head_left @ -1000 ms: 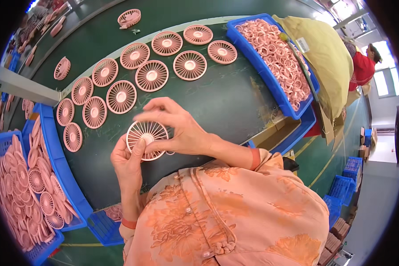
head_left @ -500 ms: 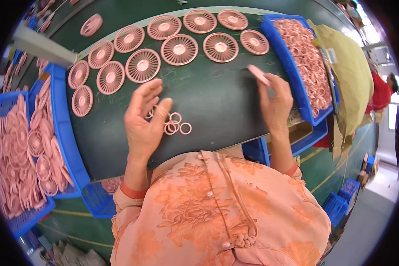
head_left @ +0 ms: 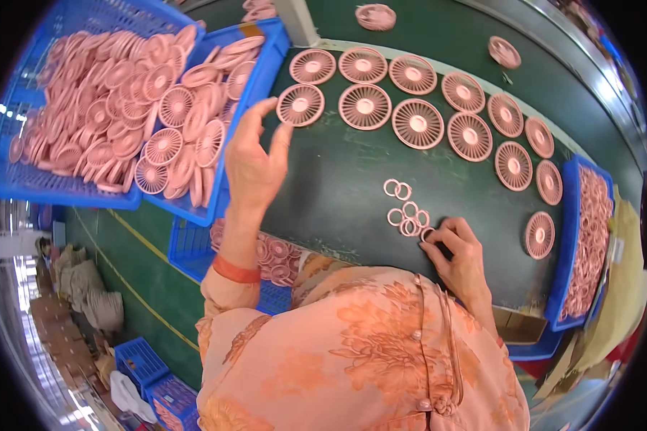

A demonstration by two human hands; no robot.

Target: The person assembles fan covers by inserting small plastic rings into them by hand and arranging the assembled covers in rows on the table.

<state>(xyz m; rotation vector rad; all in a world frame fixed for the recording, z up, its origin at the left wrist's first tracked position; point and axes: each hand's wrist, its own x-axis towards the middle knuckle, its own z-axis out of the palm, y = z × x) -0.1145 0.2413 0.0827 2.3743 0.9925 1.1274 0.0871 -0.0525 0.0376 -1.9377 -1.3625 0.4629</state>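
Several pink spoked discs, each with a pale round hub, lie in two curved rows on the dark green table. My left hand (head_left: pixel 257 161) has its thumb and fingers apart at the left edge of the leftmost front-row disc (head_left: pixel 300 105). Below the rows is a loose cluster of small pink rings (head_left: pixel 410 210). At the cluster's right end, the thumb and fingertips of my right hand (head_left: pixel 459 255) are pinched on one ring (head_left: pixel 428 235), partly hidden by the fingers. Another disc (head_left: pixel 539 235) lies by itself to the right of that hand.
Blue crates (head_left: pixel 248 93) heaped with pink discs stand at the left. A blue bin (head_left: pixel 569 248) full of pink rings is at the right edge of the table. Two pink stacks (head_left: pixel 375 16) (head_left: pixel 505 52) sit beyond the pale strip. Below the table is another blue crate (head_left: pixel 188 248).
The view has swung left. My right hand has let go of a disc, now lying at the right, and come down to the rings. My left hand has moved from the rings to the leftmost disc.
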